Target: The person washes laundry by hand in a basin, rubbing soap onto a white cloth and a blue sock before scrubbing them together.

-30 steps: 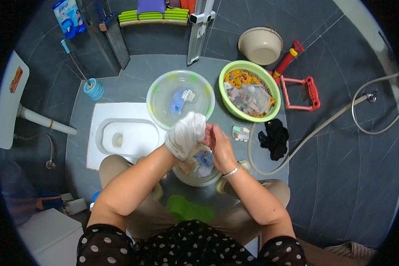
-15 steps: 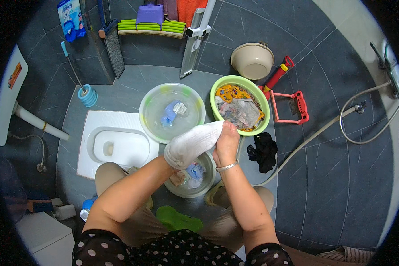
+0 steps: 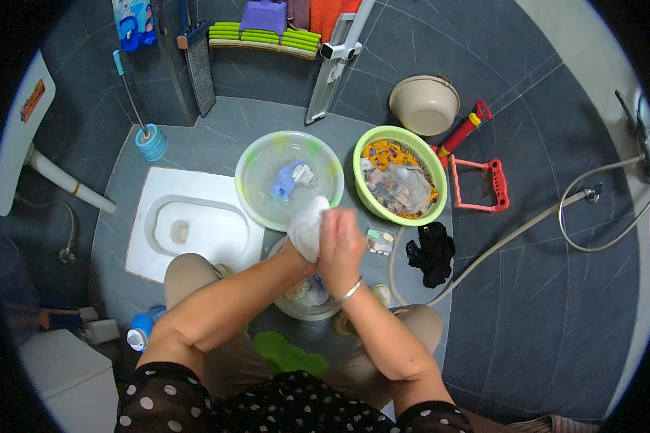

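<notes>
A white sock [image 3: 308, 228] covers my left hand [image 3: 305, 242], whose fingers are hidden inside it. My right hand [image 3: 341, 242], wearing a bracelet, is closed and pressed against the sock from the right. Both hands are above a grey basin [image 3: 307, 315] that holds water and light-coloured cloths, partly covered by my forearms. Beyond them, a translucent basin [image 3: 254, 177] with yellow-green patches holds water and a blue and white cloth [image 3: 287, 180]. A lime-green basin [image 3: 362, 191] at the right is filled with orange patterned and greyish laundry [image 3: 403, 186].
To the left lies a white squat toilet [image 3: 139, 249]; a blue brush holder [image 3: 152, 144] stands behind it. At the right are a soap dish [image 3: 380, 242], black cloth [image 3: 433, 256], a red frame [image 3: 497, 189] and a hose. A beige basin [image 3: 422, 108] leans on the wall.
The sock was stretched out between my hands, its toe in my right hand. Now my right hand has come in closer, and the sock is bunched against it. The view has shifted slightly.
</notes>
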